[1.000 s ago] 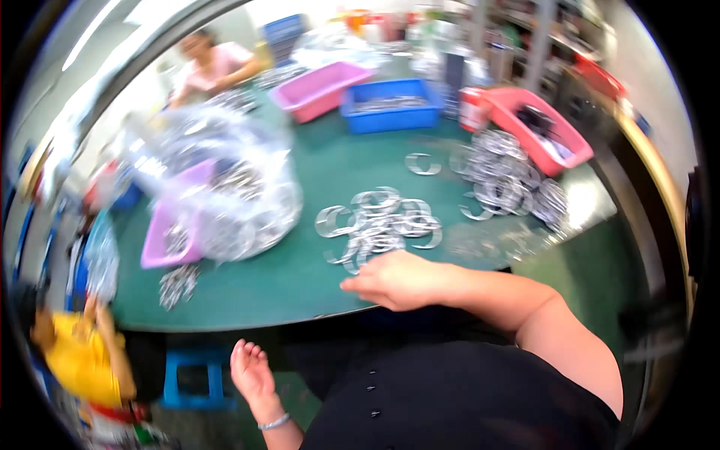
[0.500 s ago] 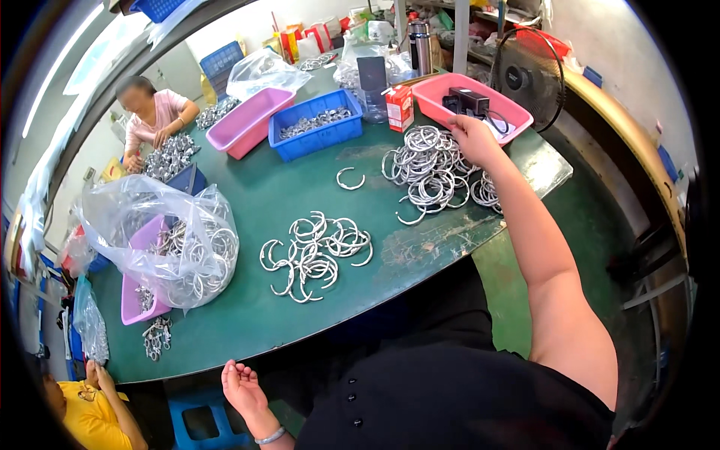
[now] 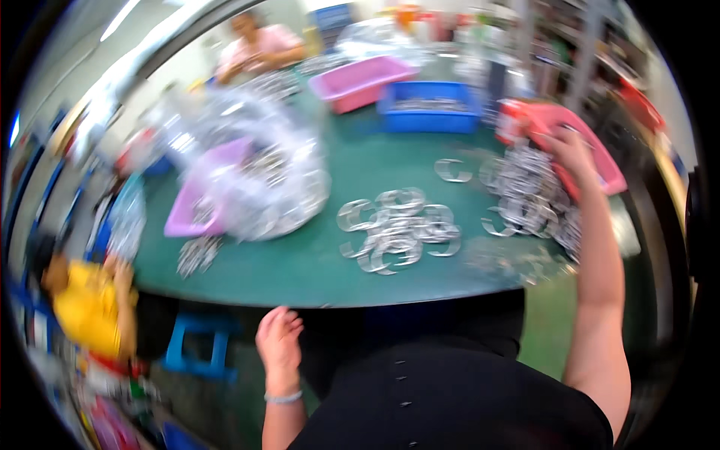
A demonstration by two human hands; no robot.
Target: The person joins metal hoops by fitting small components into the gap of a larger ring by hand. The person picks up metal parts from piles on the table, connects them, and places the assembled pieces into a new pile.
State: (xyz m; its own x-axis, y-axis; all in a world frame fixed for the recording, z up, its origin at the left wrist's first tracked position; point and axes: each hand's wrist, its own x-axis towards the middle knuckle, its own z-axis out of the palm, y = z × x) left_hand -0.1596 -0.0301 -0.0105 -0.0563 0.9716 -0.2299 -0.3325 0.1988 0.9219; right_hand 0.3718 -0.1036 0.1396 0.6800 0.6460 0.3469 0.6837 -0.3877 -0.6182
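My right hand (image 3: 571,156) reaches out over the far edge of a big pile of silver metal rings (image 3: 525,184), close against a red-pink tray (image 3: 606,161). Its fingers are smeared by motion, so what they hold, if anything, is unclear. Loosely bent and holding nothing, my left hand (image 3: 280,337) hovers just off the table's front edge with fingers apart. A smaller heap of open silver rings (image 3: 397,232) lies mid-table, and a single open ring (image 3: 454,171) rests apart, between the two heaps.
On the green table (image 3: 300,277) stand a blue bin (image 3: 431,120) of small metal parts, a pink tub (image 3: 352,94) and a purple tub (image 3: 180,214) beside a clear plastic bag (image 3: 289,199). A blue stool (image 3: 199,345) is below. Two people sit at the left and far side.
The whole view has swung left, so the table and heaps appear shifted right, and the picture is blurred. My right hand remains at the far side of the ring pile; my left stays empty.
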